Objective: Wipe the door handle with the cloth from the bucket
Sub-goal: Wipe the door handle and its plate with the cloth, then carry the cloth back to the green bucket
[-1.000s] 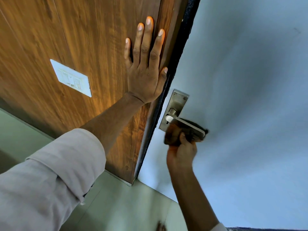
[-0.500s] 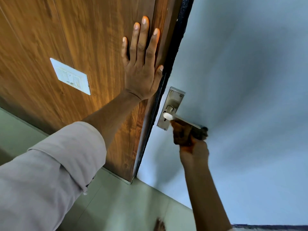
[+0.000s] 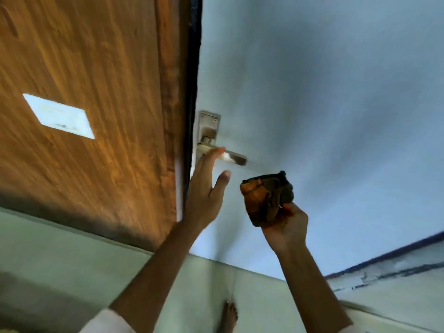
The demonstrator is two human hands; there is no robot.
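A metal lever door handle (image 3: pixel 234 156) on a steel backplate (image 3: pixel 208 127) sticks out from the pale blue door. My right hand (image 3: pixel 287 228) is shut on a bunched brown and dark cloth (image 3: pixel 266 197), held below and to the right of the lever, apart from it. My left hand (image 3: pixel 206 191) is open with fingers spread. Its fingertips reach up to the lever near the backplate. The frame is blurred, so I cannot tell whether they touch it. No bucket is in view.
A brown wood-grain panel (image 3: pixel 96 92) with a white switch plate (image 3: pixel 58 116) fills the left. A dark door edge (image 3: pixel 193 68) runs between it and the pale blue door (image 3: pixel 324 80). Pale green floor tiles (image 3: pixel 72 272) lie below, with a bare foot (image 3: pixel 229 316).
My left hand left the wood panel and dropped down to the handle. My right hand pulled the cloth off the lever, down and to the right. The view swung and blurred.
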